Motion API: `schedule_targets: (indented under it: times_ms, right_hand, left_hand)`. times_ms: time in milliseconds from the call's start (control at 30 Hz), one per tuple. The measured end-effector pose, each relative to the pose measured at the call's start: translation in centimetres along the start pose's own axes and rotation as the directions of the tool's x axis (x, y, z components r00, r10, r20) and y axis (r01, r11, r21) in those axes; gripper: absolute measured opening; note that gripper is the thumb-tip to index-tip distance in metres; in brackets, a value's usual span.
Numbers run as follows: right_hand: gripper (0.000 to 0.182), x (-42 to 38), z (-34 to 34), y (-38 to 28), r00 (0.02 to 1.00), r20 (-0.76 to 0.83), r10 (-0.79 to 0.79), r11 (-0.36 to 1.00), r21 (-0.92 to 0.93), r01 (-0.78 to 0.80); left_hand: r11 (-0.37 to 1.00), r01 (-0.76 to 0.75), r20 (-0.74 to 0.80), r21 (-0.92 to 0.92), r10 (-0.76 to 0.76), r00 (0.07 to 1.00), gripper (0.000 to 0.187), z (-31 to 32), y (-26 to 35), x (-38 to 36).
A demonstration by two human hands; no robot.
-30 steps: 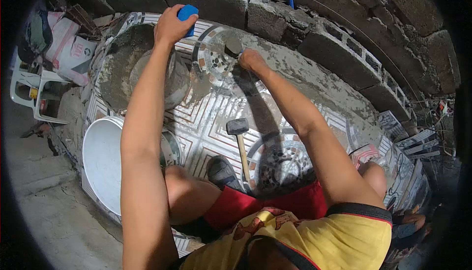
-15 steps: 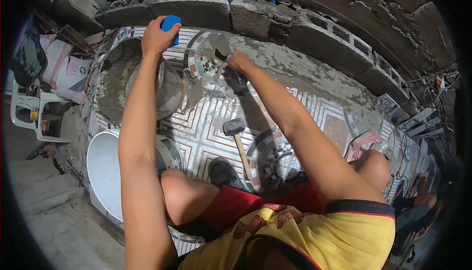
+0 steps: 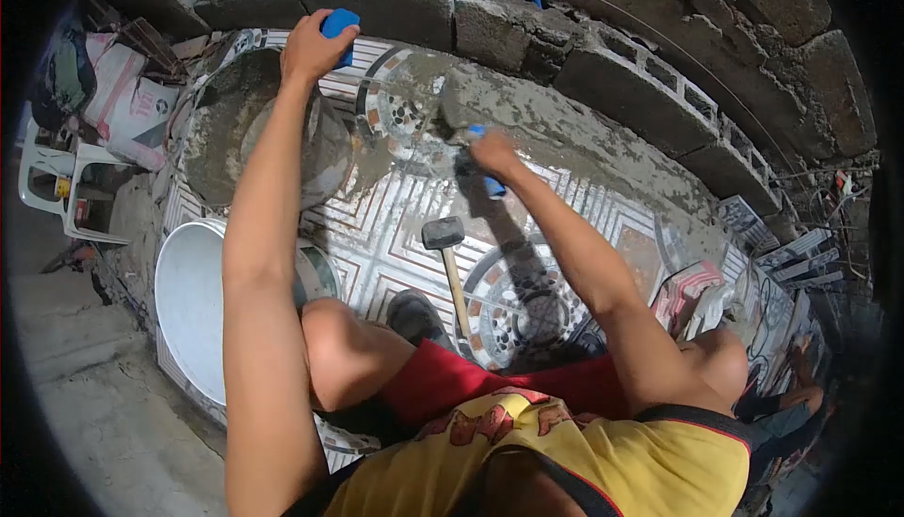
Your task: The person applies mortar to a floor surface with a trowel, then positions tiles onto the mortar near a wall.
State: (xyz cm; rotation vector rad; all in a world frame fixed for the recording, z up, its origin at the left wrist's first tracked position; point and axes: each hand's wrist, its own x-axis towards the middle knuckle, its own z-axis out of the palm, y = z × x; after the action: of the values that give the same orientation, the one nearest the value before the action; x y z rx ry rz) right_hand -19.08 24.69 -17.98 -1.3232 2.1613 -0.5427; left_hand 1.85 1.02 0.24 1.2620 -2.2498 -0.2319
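My left hand (image 3: pixel 309 52) is closed around a blue sponge (image 3: pixel 342 24) near the foot of the block wall. In my closed right hand (image 3: pixel 496 155) is a trowel (image 3: pixel 495 187); its blue handle shows on both sides of my fist. The grey blade points toward the wall and is hard to tell from the wet cement (image 3: pixel 527 107) beside it. Patterned floor tiles (image 3: pixel 377 220) with cement smears lie under both hands. A rubber mallet (image 3: pixel 444 233) with a wooden handle rests on the tiles between my arms.
Hollow concrete blocks (image 3: pixel 377 8) curve along the far side. Left of me are a cement-crusted tub (image 3: pixel 212 140), a white bucket (image 3: pixel 184 300), a white plastic chair (image 3: pixel 42 178) and sacks (image 3: pixel 132 107). Tile pieces (image 3: pixel 744 220) lean at right; another person (image 3: pixel 791 413) sits at lower right.
My right hand has drawn back and to the right with the trowel, whose handle has swung into clearer view. My left hand still holds the sponge. The view has shifted slightly.
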Motion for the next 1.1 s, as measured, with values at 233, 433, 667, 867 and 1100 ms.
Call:
schedule_targets:
  times_ms: [233, 433, 667, 867, 1100]
  right_hand:
    - [0.040, 0.4, 0.9, -3.3, 0.989, 0.129, 0.071, 0.996, 0.042, -0.077]
    - [0.034, -2.0, 2.1, 2.4, 0.995, 0.090, -0.046, 0.992, -0.115, 0.057]
    - [0.035, -3.7, -0.1, 0.6, 0.981, 0.039, 0.188, 0.975, 0.111, -0.191]
    - [0.040, -11.1, -6.8, 9.5, 0.940, -0.095, 0.329, 0.944, 0.057, -0.324]
    - [0.035, -8.6, -5.8, 3.0, 0.980, 0.146, 0.133, 0.991, -0.035, -0.130]
  left_hand:
    - [0.997, -0.077, -0.014, -0.029, 0.076, 0.997, 0.059, 0.1, -0.2, -0.2]
    - [0.998, -0.059, -0.014, -0.020, 0.059, 0.998, 0.062, 0.0, 0.2, 0.2]
    - [0.997, -0.078, -0.026, 0.012, 0.078, 0.997, 0.065, 0.3, -0.2, -0.1]
    - [0.998, -0.067, -0.003, -0.006, 0.067, 0.998, 0.065, 0.0, 0.6, -0.1]
    - [0.997, -0.064, 0.010, 0.038, 0.064, 0.998, 0.067, 0.6, -0.3, 0.4]
